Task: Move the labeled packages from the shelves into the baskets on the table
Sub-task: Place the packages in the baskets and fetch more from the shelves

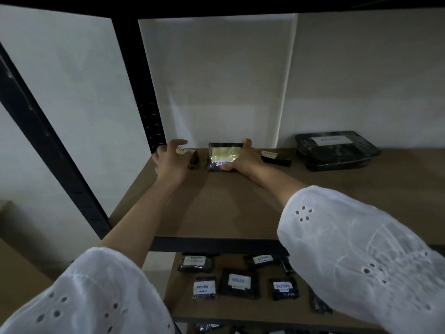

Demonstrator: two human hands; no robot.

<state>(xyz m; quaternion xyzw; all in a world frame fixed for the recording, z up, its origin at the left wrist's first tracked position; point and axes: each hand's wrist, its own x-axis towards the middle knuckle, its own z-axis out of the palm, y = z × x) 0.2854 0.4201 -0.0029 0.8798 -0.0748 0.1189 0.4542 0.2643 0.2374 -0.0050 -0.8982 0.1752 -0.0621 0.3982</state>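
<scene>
At back of upper shelf (216, 208), my right hand (243, 159) pinches yellow-labeled package (222, 155), left hand (168, 160) curls over small package (192, 160), grip unclear; looks like pick step, next lift both out.

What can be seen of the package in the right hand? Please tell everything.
The package is a flat dark plastic pouch with a pale yellow panel and a white handwritten strip, unreadable, near its front edge. It rests on the upper shelf, near the back. The right hand grips it: fingers over the far edge, thumb on the near one.
</scene>
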